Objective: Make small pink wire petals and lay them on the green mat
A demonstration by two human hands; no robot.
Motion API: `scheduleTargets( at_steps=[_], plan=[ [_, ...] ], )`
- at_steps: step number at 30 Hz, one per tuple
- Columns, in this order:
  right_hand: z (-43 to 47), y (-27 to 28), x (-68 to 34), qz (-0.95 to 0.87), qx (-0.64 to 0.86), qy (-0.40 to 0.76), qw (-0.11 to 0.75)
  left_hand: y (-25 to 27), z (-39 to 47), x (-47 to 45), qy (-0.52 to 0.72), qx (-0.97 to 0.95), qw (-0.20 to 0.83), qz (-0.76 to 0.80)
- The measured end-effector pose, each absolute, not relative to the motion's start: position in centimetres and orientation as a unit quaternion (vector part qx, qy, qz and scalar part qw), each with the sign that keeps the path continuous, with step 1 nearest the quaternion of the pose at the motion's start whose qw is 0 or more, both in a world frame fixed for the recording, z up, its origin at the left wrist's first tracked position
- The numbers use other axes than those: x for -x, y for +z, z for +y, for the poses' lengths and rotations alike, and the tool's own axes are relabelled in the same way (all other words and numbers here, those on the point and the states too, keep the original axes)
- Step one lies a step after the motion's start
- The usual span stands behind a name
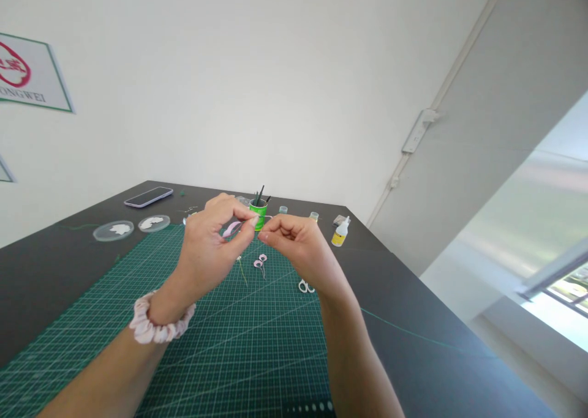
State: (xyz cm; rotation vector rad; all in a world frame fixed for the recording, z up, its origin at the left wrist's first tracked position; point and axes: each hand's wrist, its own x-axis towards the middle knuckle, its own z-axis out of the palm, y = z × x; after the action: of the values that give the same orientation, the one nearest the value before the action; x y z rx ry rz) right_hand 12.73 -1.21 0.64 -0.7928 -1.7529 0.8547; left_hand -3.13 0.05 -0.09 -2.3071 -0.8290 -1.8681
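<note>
My left hand (215,234), with a pale scrunchie (160,326) at the wrist, is closed in a pinch of thumb and forefinger. Just beside it my right hand (294,240) pinches too, the fingertips of both nearly meeting above the cutting mat (229,338). Whatever lies between the fingertips is too small and thin to name. A pink curved piece (231,228) shows behind the left fingers; I cannot tell whether it is held. Below the hands, small pink flower-like pieces on thin stems (260,263) and a thin green stem (242,271) lie on the mat.
Behind the hands stands a green tin (259,213) with dark sticks in it. White-handled scissors (305,286) lie by the right wrist. A glue bottle (340,233) stands at right. Two shallow dishes with white pieces (113,231) and a phone (149,197) are at left.
</note>
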Motion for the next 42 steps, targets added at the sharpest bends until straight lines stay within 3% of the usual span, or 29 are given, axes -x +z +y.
scheduleTargets(
  at_steps=[11,20,30,42],
  plan=[
    [-2.9,0.5,-12.2,-0.752,0.400,0.200,0.484,-0.5,0.6,3.3,-0.571,0.754,0.139,-0.293],
    [-2.9,0.9,-12.7,-0.717,0.409,0.122,0.551,-0.4,0.6,3.3,-0.538,0.795,0.154,-0.233],
    [-2.7,1.2,-13.7,-0.714,0.433,0.133,0.534,-0.1,0.2,3.3,-0.500,0.833,0.123,-0.203],
    [-2.4,1.6,-13.8,-0.703,0.377,0.244,0.552,-0.2,0.2,3.3,-0.498,0.841,0.092,-0.190]
  ],
)
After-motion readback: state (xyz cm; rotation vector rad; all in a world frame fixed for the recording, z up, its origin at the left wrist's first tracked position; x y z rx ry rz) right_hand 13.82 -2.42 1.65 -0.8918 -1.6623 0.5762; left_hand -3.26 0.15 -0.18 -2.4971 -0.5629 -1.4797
